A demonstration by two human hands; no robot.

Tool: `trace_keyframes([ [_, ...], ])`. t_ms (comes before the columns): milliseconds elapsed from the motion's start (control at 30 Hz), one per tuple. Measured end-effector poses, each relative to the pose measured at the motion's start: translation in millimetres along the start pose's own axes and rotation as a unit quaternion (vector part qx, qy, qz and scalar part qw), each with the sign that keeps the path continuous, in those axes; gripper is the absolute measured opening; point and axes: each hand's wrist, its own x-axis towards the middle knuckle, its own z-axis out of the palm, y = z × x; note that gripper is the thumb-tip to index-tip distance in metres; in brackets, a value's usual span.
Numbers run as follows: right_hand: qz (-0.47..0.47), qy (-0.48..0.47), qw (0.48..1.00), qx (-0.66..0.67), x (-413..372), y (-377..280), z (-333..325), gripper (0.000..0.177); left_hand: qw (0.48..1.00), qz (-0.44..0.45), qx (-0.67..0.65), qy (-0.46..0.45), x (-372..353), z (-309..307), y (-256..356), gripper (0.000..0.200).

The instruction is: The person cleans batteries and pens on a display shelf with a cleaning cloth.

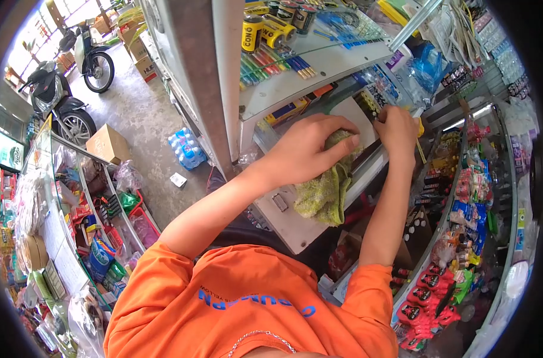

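Observation:
My left hand (312, 149) is closed around a fuzzy yellow-green cloth (324, 194), which hangs down over the edge of a white shelf (301, 230). My right hand (396, 128) has its fingers curled down at the far side of a pale flat piece (353, 116), perhaps card or a box side. What those fingers grip, if anything, is hidden. Just beyond this hand shows a bit of something yellow (421, 126). Small packets (378, 83) fill the cabinet behind both hands.
Yellow and black cans (252, 33) and rows of pens (274, 64) stand on the glass-edged shelf above. A metal post (209, 83) rises left of my hands. Snack packets (429, 292) hang at right. Bottled water (186, 148) and motorbikes (62, 101) are on the floor.

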Motion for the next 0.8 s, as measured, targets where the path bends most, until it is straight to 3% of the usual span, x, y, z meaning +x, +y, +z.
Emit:
trace_keyframes([
  [133,-0.011,0.04,0.993,0.108,-8.9,-3.6,-27.5,0.029,1.0,-0.011,-0.011,0.006,-1.0,2.0,-2.0,0.038],
  [200,-0.048,0.064,0.943,0.324,-17.1,-18.3,-46.5,0.03,1.0,-0.011,-0.005,0.009,-1.3,2.8,-2.8,0.039],
  [233,-0.043,0.064,0.943,0.323,-20.5,-25.4,-55.4,0.03,1.0,-0.007,0.002,0.012,-0.4,3.3,-2.5,0.04],
  [300,-0.081,0.053,0.877,0.471,-26.7,-35.5,-68.4,0.04,1.0,-0.013,-0.007,0.006,0.1,2.5,0.4,0.041],
  [433,-0.06,0.037,0.824,0.563,-23.7,-33.5,-68.8,0.048,0.999,-0.044,0.003,-0.009,0.6,0.1,4.6,0.041],
  [500,-0.067,0.023,0.623,0.779,-16.0,-23.4,-61.5,0.049,0.999,-0.04,0.006,-0.011,0.5,-0.3,3.7,0.041],
  [600,-0.028,0.037,0.597,0.801,-9.5,3.2,-47.1,0.046,0.999,-0.04,0.002,-0.013,1.4,-0.3,5.6,0.04],
  [633,-0.009,0.073,0.628,0.775,-7.6,3.7,-38.9,0.036,0.999,-0.043,-0.001,-0.016,1.2,-0.7,6.4,0.04],
  [667,-0.007,0.075,0.627,0.775,-4.2,9.2,-30.4,0.036,0.999,-0.043,-0.001,-0.019,1.5,-1.1,6.7,0.04],
  [733,-0.048,0.064,0.857,0.508,-3.2,20.8,-25.1,0.027,0.999,-0.051,0.001,-0.015,2.5,0.3,7.0,0.039],
  [767,0.022,0.018,0.875,0.483,-5.2,22.7,-20.1,0.025,0.999,-0.05,0.0,-0.019,2.8,1.1,6.8,0.039],
  [800,0.025,0.019,0.875,0.484,-7.4,22.5,-17.7,0.025,0.999,-0.045,0.001,-0.015,2.7,1.2,6.5,0.039],
])
